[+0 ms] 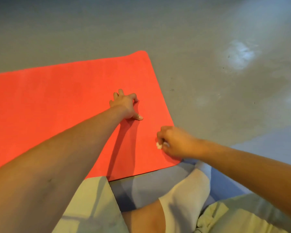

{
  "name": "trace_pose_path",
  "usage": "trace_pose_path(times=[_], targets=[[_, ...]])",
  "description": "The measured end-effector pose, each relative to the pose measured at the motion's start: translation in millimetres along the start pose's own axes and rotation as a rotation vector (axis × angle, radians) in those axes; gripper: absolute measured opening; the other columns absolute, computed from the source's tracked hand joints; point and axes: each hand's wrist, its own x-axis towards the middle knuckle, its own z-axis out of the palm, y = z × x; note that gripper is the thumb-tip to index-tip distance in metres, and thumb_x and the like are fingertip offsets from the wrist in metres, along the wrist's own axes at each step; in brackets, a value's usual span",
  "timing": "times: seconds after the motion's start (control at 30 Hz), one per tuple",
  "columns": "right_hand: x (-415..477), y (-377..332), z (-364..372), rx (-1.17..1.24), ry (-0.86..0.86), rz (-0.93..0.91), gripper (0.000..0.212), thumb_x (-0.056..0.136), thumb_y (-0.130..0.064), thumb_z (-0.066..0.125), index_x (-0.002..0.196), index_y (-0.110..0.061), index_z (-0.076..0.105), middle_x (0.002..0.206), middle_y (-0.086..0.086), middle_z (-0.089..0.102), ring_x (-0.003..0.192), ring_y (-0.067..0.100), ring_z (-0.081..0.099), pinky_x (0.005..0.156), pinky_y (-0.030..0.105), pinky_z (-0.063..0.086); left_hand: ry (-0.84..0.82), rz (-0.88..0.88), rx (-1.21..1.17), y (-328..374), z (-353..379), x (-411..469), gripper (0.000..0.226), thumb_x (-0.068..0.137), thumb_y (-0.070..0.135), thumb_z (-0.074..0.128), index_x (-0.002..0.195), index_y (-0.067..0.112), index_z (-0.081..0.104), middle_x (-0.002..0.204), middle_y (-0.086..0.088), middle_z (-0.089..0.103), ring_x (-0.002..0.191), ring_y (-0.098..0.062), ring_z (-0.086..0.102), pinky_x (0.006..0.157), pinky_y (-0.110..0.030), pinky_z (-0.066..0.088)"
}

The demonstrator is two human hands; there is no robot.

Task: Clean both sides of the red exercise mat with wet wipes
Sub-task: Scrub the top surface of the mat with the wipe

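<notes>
The red exercise mat (60,101) lies flat on the grey floor and runs off the left edge of the view. Its right end shows two rounded corners. My left hand (125,105) rests on the mat near that end, braced on spread fingertips and thumb, holding nothing. My right hand (173,142) is at the mat's near right corner, its fingers curled round a small crumpled white wet wipe (158,145) that it presses against the mat. Most of the wipe is hidden inside the hand.
Grey concrete floor (208,47) with pale glare patches surrounds the mat on the far and right sides. Below the mat's near edge is a blue surface (158,179). My legs in light shorts (94,207) and a white sock (186,195) fill the bottom of the view.
</notes>
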Motion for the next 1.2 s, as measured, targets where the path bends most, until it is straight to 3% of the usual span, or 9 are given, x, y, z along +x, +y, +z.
trace_pose_path(times=[0.1, 0.2, 0.37, 0.47, 0.63, 0.8, 0.9, 1.03, 1.2], targets=[[55, 14, -14, 0.010, 0.166, 0.099, 0.008, 0.088, -0.020, 0.067, 0.090, -0.015, 0.072, 0.100, 0.007, 0.063, 0.091, 0.029, 0.062, 0.077, 0.038, 0.050, 0.027, 0.011, -0.004, 0, 3, -2, 0.093, 0.052, 0.068, 0.093, 0.133, 0.044, 0.054, 0.140, -0.008, 0.036, 0.139, -0.032, 0.034, 0.111, -0.055, 0.041], [78, 19, -19, -0.039, 0.250, 0.153, 0.011, 0.087, -0.014, 0.062, 0.091, -0.018, 0.071, 0.100, 0.006, 0.061, 0.090, 0.031, 0.062, 0.074, 0.039, 0.051, 0.010, 0.068, -0.037, -3, 4, 2, 0.100, 0.049, 0.064, 0.096, 0.135, 0.039, 0.051, 0.149, -0.006, 0.034, 0.145, -0.030, 0.033, 0.115, -0.053, 0.039], [38, 13, -5, -0.097, 0.172, 0.026, 0.012, 0.089, -0.019, 0.057, 0.094, -0.022, 0.068, 0.101, 0.002, 0.058, 0.088, 0.028, 0.062, 0.074, 0.042, 0.051, -0.045, 0.131, 0.059, -2, -7, 15, 0.121, 0.043, 0.070, 0.095, 0.146, 0.031, 0.044, 0.142, -0.008, 0.045, 0.134, -0.034, 0.046, 0.112, -0.041, 0.043], [21, 11, -1, -0.170, 0.158, -0.037, 0.013, 0.087, -0.017, 0.057, 0.093, -0.022, 0.068, 0.097, 0.001, 0.058, 0.085, 0.027, 0.061, 0.070, 0.042, 0.051, -0.034, 0.118, 0.058, -2, -13, 24, 0.116, 0.044, 0.071, 0.094, 0.144, 0.036, 0.048, 0.140, -0.007, 0.046, 0.132, -0.034, 0.046, 0.111, -0.040, 0.044], [68, 19, -14, -0.160, 0.242, -0.007, 0.015, 0.088, -0.019, 0.056, 0.094, -0.024, 0.070, 0.096, 0.000, 0.057, 0.085, 0.028, 0.062, 0.069, 0.041, 0.051, 0.003, 0.119, 0.035, -6, -10, 36, 0.105, 0.050, 0.067, 0.095, 0.141, 0.036, 0.052, 0.138, -0.007, 0.045, 0.132, -0.034, 0.044, 0.111, -0.038, 0.043], [135, 22, -42, -0.189, 0.335, 0.142, 0.016, 0.090, -0.017, 0.058, 0.098, -0.018, 0.072, 0.104, 0.006, 0.060, 0.091, 0.034, 0.062, 0.066, 0.035, 0.045, -0.016, 0.086, 0.086, -3, -11, 37, 0.128, 0.047, 0.070, 0.094, 0.156, 0.034, 0.036, 0.146, -0.009, 0.039, 0.136, -0.036, 0.039, 0.114, -0.041, 0.041], [134, 21, -42, -0.208, 0.324, 0.134, 0.018, 0.090, -0.016, 0.058, 0.101, -0.017, 0.072, 0.106, 0.006, 0.061, 0.094, 0.033, 0.063, 0.068, 0.037, 0.046, -0.046, 0.087, 0.105, -3, -17, 47, 0.112, 0.052, 0.074, 0.090, 0.149, 0.037, 0.047, 0.143, -0.011, 0.040, 0.134, -0.035, 0.041, 0.115, -0.038, 0.039], [99, 28, -23, -0.240, 0.297, -0.034, 0.014, 0.090, -0.016, 0.061, 0.098, -0.023, 0.071, 0.097, -0.001, 0.059, 0.089, 0.028, 0.063, 0.068, 0.038, 0.049, 0.119, 0.074, -0.100, -11, -9, 70, 0.057, 0.079, 0.068, 0.075, 0.125, 0.036, 0.064, 0.133, -0.010, 0.051, 0.131, -0.035, 0.049, 0.110, -0.042, 0.044], [104, 35, -23, -0.163, 0.292, -0.040, 0.004, 0.086, -0.019, 0.068, 0.088, -0.022, 0.071, 0.088, -0.004, 0.059, 0.082, 0.025, 0.063, 0.065, 0.039, 0.050, 0.500, 0.079, -0.077, -7, 29, 82, 0.052, 0.089, 0.072, 0.051, 0.112, 0.027, 0.061, 0.115, -0.007, 0.060, 0.115, -0.032, 0.056, 0.098, -0.046, 0.047]])
